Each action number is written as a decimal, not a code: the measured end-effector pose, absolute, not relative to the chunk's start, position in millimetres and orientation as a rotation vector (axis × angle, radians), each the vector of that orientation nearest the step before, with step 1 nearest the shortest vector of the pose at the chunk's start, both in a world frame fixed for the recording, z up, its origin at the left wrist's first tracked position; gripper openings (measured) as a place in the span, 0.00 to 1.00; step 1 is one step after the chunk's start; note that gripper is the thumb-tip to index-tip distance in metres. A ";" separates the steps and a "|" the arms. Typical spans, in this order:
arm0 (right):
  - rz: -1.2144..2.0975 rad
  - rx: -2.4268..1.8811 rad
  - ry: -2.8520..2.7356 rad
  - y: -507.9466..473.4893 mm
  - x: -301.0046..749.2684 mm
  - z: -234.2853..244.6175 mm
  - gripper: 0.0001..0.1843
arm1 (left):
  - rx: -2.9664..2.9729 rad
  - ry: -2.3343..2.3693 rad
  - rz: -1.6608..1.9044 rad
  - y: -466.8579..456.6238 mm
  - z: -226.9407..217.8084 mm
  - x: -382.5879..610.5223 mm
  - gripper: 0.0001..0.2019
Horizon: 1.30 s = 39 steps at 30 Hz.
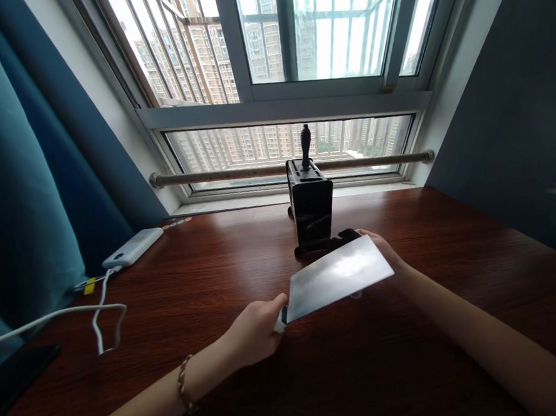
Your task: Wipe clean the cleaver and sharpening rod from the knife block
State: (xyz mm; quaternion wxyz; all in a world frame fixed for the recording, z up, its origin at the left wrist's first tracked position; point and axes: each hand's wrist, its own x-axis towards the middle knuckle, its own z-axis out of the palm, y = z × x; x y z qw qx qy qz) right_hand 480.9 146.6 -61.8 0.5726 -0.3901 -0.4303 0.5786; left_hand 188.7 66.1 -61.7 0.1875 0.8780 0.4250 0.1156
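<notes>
My left hand [254,329] is closed round the handle of a broad steel cleaver [337,275], whose flat blade points away to the right over the wooden table [390,378]. My right hand [383,247] lies behind the blade's far end, close to the foot of a black knife block [311,204]; its fingers are mostly hidden by the blade. One black-handled knife [305,145] stands upright in the block. A dark object [346,235] lies at the block's base beside my right hand.
A white power bank [133,247] with a white cable [87,312] lies at the table's left. A dark phone [8,377] sits at the near left corner. Blue curtains hang on the left. A window with a rail [242,170] runs behind the table.
</notes>
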 end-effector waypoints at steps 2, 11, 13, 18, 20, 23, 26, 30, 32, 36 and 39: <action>1.370 -0.894 -0.941 157.4 496.5 -60.2 0.16 | 2.662 1.237 0.102 67.3 -61.9 187.4 0.15; 1.112 -0.809 -0.931 156.5 520.7 -22.2 0.18 | 2.831 1.275 -0.117 66.7 -71.1 188.8 0.09; 1.128 -0.868 -1.157 134.8 494.5 -19.8 0.18 | 2.824 1.308 -0.085 67.8 -71.5 187.0 0.16; 0.760 -0.828 -2.201 82.3 427.7 -50.1 0.08 | 2.857 1.325 -0.057 66.7 -76.1 186.5 0.25; 0.676 -0.774 -2.389 69.5 412.2 -69.7 0.11 | 2.889 1.302 -0.062 65.3 -78.6 187.0 0.23; 0.574 -0.773 -2.435 60.4 401.2 -91.3 0.13 | 2.916 1.292 -0.056 63.8 -81.2 187.1 0.20; 0.440 -0.793 -2.424 58.7 396.8 -98.5 0.12 | 2.929 1.303 -0.038 64.0 -81.4 186.9 0.20; 0.367 -0.813 -2.391 59.2 392.8 -98.6 0.13 | 2.953 1.286 -0.044 65.0 -79.9 185.9 0.20; 0.486 -0.741 -2.376 60.1 392.4 -98.6 0.12 | 2.955 1.276 -0.044 65.2 -79.7 185.0 0.18; 0.720 -0.631 -2.330 63.8 394.2 -98.7 0.11 | 2.939 1.270 -0.053 64.8 -79.3 183.8 0.16; 0.766 -0.651 -2.294 65.4 394.5 -100.7 0.11 | 2.935 1.250 -0.062 64.6 -77.2 184.6 0.16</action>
